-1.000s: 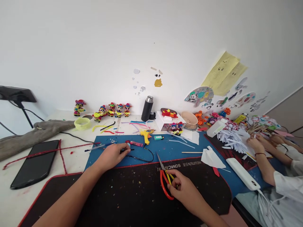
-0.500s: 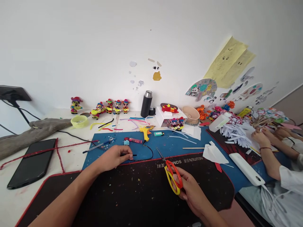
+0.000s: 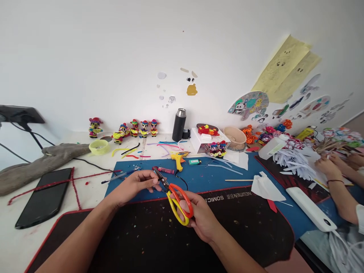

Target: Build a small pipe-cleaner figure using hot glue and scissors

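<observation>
My left hand [image 3: 139, 185] is pinched closed over the blue mat, gripping a short, thin black piece that looks like pipe cleaner [image 3: 159, 182], mostly hidden by the fingers. In my right hand [image 3: 197, 212] is a pair of scissors [image 3: 185, 202] with one red and one yellow handle loop. Its blades point up and left and reach the left fingertips, right at the black piece. Whether the blades touch it I cannot make out. Just beyond the hands lie a yellow glue gun [image 3: 179, 160] and a pink tube-like item [image 3: 165, 170].
Coloured pipe-cleaner pieces [image 3: 132, 151] and small figures [image 3: 144, 129] stand along the wall by a black flask [image 3: 179, 124]. A phone [image 3: 44, 197] lies left, a white tissue [image 3: 267, 185] and a white device [image 3: 310, 209] right. Another person's hands [image 3: 327, 167] work at far right.
My right hand has moved left and brought the scissors up to my left fingertips. The left hand has tilted its fingers up slightly, still pinching the black piece. The view has shifted a little.
</observation>
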Demonstrator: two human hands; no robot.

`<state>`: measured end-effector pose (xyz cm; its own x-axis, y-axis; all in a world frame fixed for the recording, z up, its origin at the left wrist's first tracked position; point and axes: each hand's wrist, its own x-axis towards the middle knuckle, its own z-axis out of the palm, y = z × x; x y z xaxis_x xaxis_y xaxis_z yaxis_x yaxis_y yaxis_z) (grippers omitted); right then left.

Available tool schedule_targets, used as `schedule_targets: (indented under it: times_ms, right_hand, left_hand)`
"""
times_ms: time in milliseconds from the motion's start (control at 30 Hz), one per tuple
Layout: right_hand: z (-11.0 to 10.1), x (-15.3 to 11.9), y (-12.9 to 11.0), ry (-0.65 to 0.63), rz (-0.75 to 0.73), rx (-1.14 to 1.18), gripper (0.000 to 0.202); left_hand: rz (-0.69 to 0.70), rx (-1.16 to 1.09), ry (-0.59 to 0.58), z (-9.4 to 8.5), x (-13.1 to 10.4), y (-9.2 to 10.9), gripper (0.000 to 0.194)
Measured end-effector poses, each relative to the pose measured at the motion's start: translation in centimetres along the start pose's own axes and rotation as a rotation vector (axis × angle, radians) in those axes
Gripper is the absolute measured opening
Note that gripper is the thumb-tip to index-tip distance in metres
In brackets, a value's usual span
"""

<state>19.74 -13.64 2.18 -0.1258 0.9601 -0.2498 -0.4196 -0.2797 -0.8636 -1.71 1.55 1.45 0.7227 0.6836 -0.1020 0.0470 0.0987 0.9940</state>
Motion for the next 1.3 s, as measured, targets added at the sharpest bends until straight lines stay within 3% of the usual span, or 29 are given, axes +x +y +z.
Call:
schedule_targets:
  times_ms: [167,300,467,567,733,933,1100,1300]
  right_hand:
    - [0.8,2.7,0.0,-0.072,0.001,0.011,0.053]
    - [0.8,4.1,0.1,-0.12,0.012,0.003,0.063]
    - [1.6,6.0,0.7,-0.229,-0.014,-0.144,0.053]
    - [1.8,6.9,1.0,-0.247,-0.029,-0.167,0.05]
    - [-0.1,7.5,0.2,-0.183,-0.055,-0.194,0.054]
    - [-2.5,7.4,-1.2,-0.059,-0.126,-0.169,0.054]
    - [-2.9,6.5,-1.5,-0.096,-0.168,-0.146,0.057]
    - [-3.9,5.8,-2.2,0.089,-0.295,-0.052,0.047]
  left_hand:
    - [0.046,-0.28,0.163,-0.4,-0.1,-0.1,0.036]
    - [0.076,-0.363,0.24,-0.4,-0.2,0.6,0.037]
    - [0.053,-0.33,0.198,0.0,-0.3,0.7,0.037]
    - [0.046,-0.291,0.232,-0.1,-0.2,0.5,0.038]
    - [0.029,-0.042,0.318,-0.5,0.1,0.0,0.041]
    - [-0.002,0.337,0.151,0.6,0.1,-0.3,0.038]
    - [0.13,0.645,-0.072,1.7,0.0,-0.3,0.024]
    - [0.321,0.876,-0.088,1.7,0.2,-1.2,0.028]
